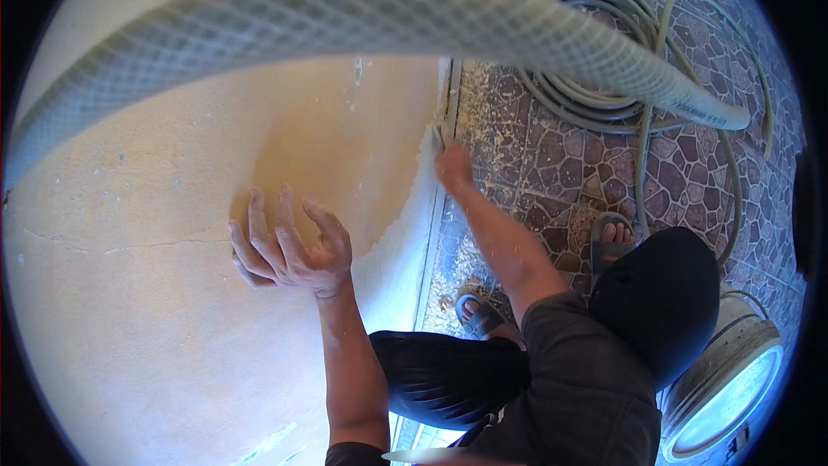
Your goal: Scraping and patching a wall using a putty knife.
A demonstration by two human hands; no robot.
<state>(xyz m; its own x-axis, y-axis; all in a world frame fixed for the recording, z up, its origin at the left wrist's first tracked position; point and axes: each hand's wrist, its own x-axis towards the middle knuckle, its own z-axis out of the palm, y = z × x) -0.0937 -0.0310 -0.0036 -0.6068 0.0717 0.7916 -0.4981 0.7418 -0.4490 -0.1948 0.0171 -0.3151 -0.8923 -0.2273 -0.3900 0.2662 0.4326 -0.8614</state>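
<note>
My left hand (297,246) is open, its fingers spread and slightly bent, dusty at the tips. It is at the yellowish painted wall (155,311); whether the fingertips touch cannot be told. Farther right, my right hand (454,164) is closed around a small scraper (437,136), mostly hidden by the fist. The scraper's blade meets the wall low down, at the ragged edge where yellow paint gives way to a pale bared strip (392,267).
A thick braided hose (345,13) arches close across the top of the view. On the stone-patterned floor (561,164) lie paint flakes (492,112) and a coiled hose (634,13). A pale round bucket (733,380) stands right of my bent knees.
</note>
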